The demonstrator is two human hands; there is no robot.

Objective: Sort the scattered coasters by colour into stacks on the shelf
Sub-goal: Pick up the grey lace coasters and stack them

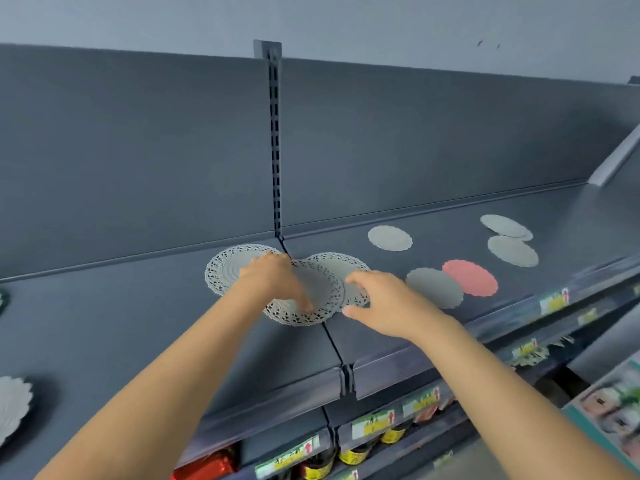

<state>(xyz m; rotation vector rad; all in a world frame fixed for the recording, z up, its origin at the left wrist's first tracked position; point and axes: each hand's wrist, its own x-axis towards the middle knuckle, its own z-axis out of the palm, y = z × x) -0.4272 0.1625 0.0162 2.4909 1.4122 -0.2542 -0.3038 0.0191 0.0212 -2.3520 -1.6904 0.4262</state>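
Observation:
Three white lace coasters overlap in the middle of the dark shelf [138,323]: one at the left [223,271], one in the middle [311,306], one at the right [341,266]. My left hand [273,278] presses its fingers on the middle lace coaster. My right hand [377,303] hovers open at the right lace coaster's edge, fingers spread. Further right lie a grey scalloped coaster [434,287], a pink coaster [471,277], and more grey coasters [389,238], [512,250], [505,225].
A white pleated coaster [12,403] sits at the far left edge. A slotted upright [274,140] splits the back panel. Lower shelves carry price tags [374,422], bottles [353,453] and a red packet [207,467]. A printed box [613,407] is at the right.

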